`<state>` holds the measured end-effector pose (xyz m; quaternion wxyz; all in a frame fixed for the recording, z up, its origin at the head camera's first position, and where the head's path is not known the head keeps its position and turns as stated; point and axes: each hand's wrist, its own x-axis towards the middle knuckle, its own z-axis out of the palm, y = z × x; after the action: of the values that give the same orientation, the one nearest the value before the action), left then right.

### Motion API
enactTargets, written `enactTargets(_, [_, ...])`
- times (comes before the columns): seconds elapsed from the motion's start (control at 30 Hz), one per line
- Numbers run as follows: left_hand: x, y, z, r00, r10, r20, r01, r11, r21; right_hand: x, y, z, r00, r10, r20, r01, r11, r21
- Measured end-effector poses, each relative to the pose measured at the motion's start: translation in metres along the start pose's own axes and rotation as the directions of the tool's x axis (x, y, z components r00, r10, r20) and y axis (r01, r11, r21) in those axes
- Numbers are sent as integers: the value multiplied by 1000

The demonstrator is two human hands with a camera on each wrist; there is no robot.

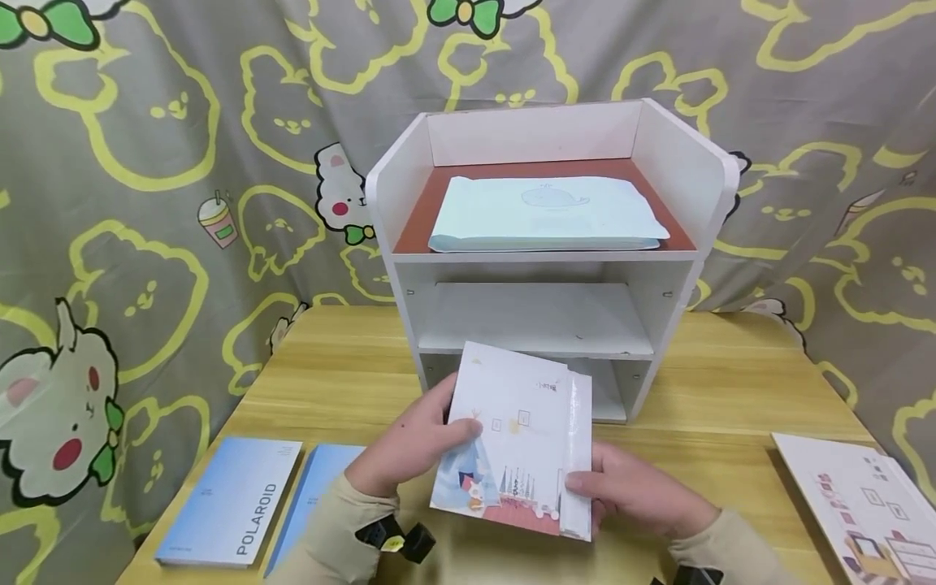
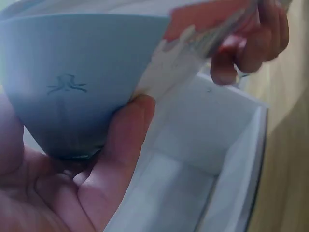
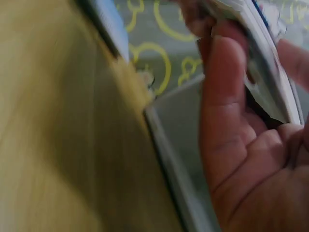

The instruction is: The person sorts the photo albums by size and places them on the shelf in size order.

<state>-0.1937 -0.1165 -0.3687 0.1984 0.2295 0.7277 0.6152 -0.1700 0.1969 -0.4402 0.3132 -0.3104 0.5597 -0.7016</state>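
Note:
Both hands hold a white illustrated book [image 1: 512,447] tilted up in front of the shelf unit. Its front cover carries a pastel drawing along the bottom, and a glossy strip runs down its right side. My left hand [image 1: 420,435] grips the left edge, thumb on the front cover, other fingers hidden behind. The right hand [image 1: 636,487] pinches the right edge, its thumb over the glossy strip. In the left wrist view a blue face with a small octopus drawing [image 2: 67,84] shows beside the left thumb. The right wrist view catches the book's edge [image 3: 275,63] between thumb and fingers.
A white shelf unit [image 1: 534,321] stands behind the hands, a pale blue whale-printed packet [image 1: 548,215] on its top tier. Left lie a blue POLAROID album [image 1: 230,500] and another blue album [image 1: 314,487], partly behind the left forearm. Another illustrated book [image 1: 863,504] lies at right.

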Motion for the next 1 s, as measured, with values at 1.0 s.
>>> enactTargets(1.0, [-8,1,-59,986,47,-162,-84,970,-230,75,-49,8,928,-42,-369,205,887,415])
